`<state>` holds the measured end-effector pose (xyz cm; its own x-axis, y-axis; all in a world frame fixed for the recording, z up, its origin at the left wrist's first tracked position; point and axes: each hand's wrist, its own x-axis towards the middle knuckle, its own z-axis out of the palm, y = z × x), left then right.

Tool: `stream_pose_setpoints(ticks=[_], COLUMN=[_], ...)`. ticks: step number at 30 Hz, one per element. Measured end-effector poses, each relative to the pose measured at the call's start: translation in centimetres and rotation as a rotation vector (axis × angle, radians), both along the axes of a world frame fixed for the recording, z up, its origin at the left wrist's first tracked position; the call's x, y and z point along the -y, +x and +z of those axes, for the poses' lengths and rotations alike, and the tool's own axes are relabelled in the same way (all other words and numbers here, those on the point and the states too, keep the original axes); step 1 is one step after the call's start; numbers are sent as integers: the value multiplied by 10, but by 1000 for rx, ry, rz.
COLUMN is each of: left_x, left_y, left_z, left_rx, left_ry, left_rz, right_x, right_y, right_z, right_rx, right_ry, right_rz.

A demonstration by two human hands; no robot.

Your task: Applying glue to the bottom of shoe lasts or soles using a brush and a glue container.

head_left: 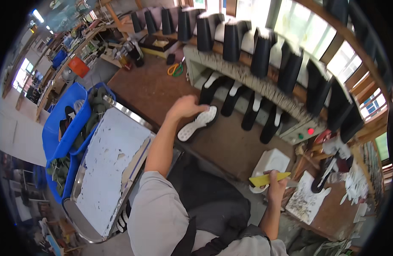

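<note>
My left hand (pixel 186 107) reaches over the brown workbench, fingers closed at the upper end of a white shoe sole (pixel 197 123) with a dark rim. The sole's inner side, full of small hollows, faces up. My right hand (pixel 276 188) is wrapped round a flat yellow tool (pixel 270 178); its exact kind cannot be told. That tool is just over a white plastic container (pixel 271 164) at the bench's near right edge. Several black shoe uppers (pixel 231 101) with white insoles lie partly inside the low opening of a grey heater box (pixel 247 72).
Black boot uppers (pixel 261 55) stand in a row along the shelf above. Green-and-orange scissors (pixel 175 69) lie at the back. On my left are a pale, peeling board (pixel 115 158) in a metal tray and blue bins (pixel 64 123). A stained white sheet (pixel 308 198) covers part of the right table.
</note>
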<state>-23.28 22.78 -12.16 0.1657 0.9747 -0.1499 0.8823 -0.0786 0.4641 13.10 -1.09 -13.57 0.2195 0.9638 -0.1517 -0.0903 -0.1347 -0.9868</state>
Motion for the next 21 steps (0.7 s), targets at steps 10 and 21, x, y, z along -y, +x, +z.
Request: stream_pose_setpoints(ticks=[10,21], left_x=[75,282], left_y=[9,105], left_z=[-94,-166], left_rx=[-111,851], left_ry=[122,284], left_rz=[42,-35], right_x=[81,42], right_y=[-17,68], right_z=[-134,-108], right_rx=[-277,108], right_ry=[49,381], right_rz=[-50,-514])
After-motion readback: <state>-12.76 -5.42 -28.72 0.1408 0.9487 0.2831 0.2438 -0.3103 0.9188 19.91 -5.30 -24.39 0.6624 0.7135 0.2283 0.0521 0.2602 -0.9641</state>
